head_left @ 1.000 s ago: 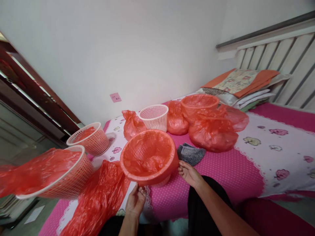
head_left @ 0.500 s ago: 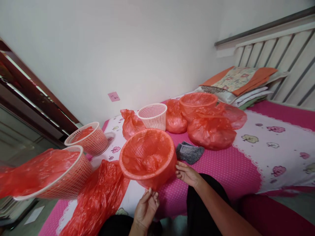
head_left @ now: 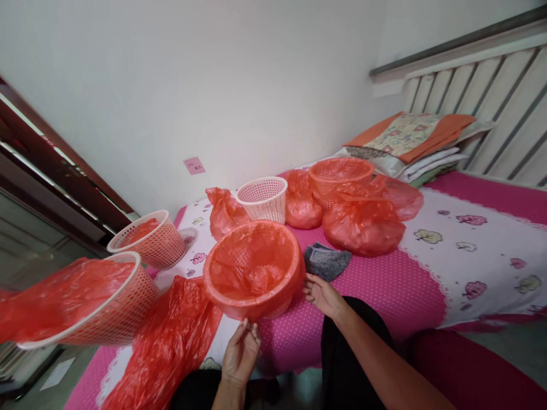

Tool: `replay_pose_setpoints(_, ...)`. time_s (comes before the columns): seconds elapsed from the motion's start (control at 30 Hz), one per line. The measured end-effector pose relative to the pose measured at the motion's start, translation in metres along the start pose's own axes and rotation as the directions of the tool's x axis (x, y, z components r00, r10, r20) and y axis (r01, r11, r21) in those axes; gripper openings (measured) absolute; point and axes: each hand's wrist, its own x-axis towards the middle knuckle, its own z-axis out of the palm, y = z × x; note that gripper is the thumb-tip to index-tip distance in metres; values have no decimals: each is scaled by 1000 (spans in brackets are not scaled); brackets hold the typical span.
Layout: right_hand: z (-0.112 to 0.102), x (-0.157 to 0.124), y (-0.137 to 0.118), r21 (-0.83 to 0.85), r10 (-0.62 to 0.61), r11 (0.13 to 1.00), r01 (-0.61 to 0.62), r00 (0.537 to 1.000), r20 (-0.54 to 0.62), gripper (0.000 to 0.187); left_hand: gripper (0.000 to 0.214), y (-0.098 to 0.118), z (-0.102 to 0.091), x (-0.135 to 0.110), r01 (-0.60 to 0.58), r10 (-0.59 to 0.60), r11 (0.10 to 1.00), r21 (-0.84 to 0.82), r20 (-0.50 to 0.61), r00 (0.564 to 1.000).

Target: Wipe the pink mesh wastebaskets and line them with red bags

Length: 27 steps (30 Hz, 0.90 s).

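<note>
1. Left hand (head_left: 240, 353) has slid leftward since the previous frame, to below the near rim of the basket (head_left: 255, 259).
2. That basket stands at lower centre, red bag (head_left: 252, 307) folded over its rim.
3. Left fingers curl upward by the bag; pinching, I cannot tell.
4. Right hand (head_left: 323, 295), fingers bent, meets its right side; grip unclear.
5. Grey cloth (head_left: 328, 262) lies just above.

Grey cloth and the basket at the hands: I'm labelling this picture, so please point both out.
Grey cloth (head_left: 327, 262): head view, middle of its upper surface.
Basket (head_left: 251, 306): head view, front of its plastic-covered rim.
</note>
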Motion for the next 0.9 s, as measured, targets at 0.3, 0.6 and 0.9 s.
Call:
replay_pose_setpoints(0.3, 8, -11, 4, -86, 134, 988, -128, 989, 59, 42, 16, -50, 26, -12, 80, -84, 990, 119, 32, 996)
replay_pose_setpoints(0.6, 10, -16, 5, -231, 234, 955, -186, 952, 200, 40, 12, -57, 33, -7, 97, -100, 988, 120, 23, 995)
replay_pose_setpoints(0.9, 8, -9, 1, 15, 81, 997, -82, 996, 46, 43, 13, -55, 26, -3, 84, -85, 991, 107, 10, 996)
